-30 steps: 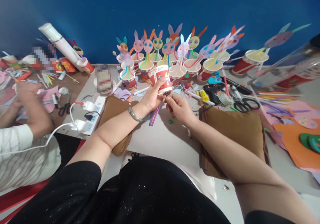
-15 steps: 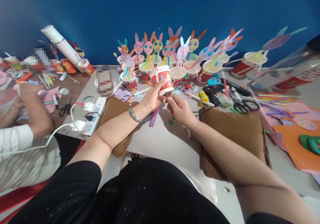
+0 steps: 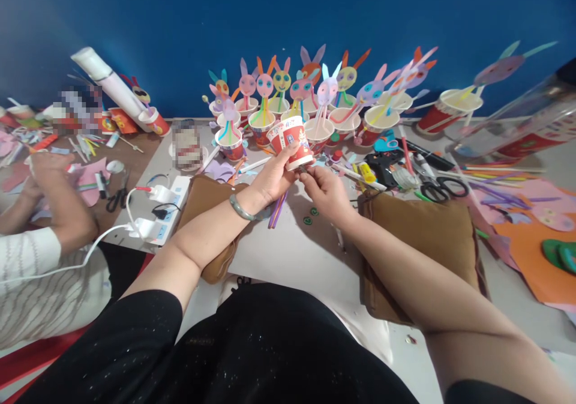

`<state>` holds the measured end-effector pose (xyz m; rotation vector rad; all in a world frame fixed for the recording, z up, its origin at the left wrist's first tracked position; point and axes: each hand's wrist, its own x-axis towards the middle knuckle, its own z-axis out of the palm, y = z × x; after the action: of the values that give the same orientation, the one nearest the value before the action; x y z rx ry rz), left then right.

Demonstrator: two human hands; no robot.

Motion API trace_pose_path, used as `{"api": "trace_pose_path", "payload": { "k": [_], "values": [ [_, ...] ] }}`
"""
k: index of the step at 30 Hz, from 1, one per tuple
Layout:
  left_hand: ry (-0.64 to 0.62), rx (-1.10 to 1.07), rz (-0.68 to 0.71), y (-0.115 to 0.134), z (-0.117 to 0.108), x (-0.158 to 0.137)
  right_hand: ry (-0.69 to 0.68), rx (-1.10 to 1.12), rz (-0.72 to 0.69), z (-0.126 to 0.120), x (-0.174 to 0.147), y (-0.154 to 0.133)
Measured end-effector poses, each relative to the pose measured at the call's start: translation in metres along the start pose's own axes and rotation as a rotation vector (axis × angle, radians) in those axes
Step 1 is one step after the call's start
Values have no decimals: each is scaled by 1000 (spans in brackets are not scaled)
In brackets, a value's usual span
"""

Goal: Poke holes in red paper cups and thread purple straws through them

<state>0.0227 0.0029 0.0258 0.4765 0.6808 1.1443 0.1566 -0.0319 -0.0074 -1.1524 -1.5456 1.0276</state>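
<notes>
Left hand: fingers wrapped round a red printed paper cup, held up over the middle of the desk, leaning a bit off vertical. Right hand: closed in a narrow pinch at the cup's lower end, something small and dark at the fingertips, too small to ID. Purple straws stick out below the left hand; can't tell whether held or lying on the desk. Bracelet on the left wrist.

Forearms pass over two brown cushions, the left one and the right one. Small green pieces lie between them, just below the right hand.

Behind the held cup, against the blue wall: cluster of paper cups with long-eared paper heads on straws. Right of the hands: yellow item, black-handled scissors, loose straws, orange sheet, clear bottle lying slanted.

Left side: white power strip, plugs in, beside the left cushion. Past it, a co-worker's hand over the brown-topped section, near pink paper; what it holds, can't make out.
</notes>
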Motion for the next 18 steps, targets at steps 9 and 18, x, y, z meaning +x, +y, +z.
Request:
{"api": "trace_pose_path", "payload": {
  "k": [9, 18],
  "values": [
    [-24, -4, -37, 8, -2, -1, -91, 225, 126, 2, 0, -1],
    [-62, 44, -9, 17, 0, -8, -314, 673, 478, -10, 3, -18]
  ]
}}
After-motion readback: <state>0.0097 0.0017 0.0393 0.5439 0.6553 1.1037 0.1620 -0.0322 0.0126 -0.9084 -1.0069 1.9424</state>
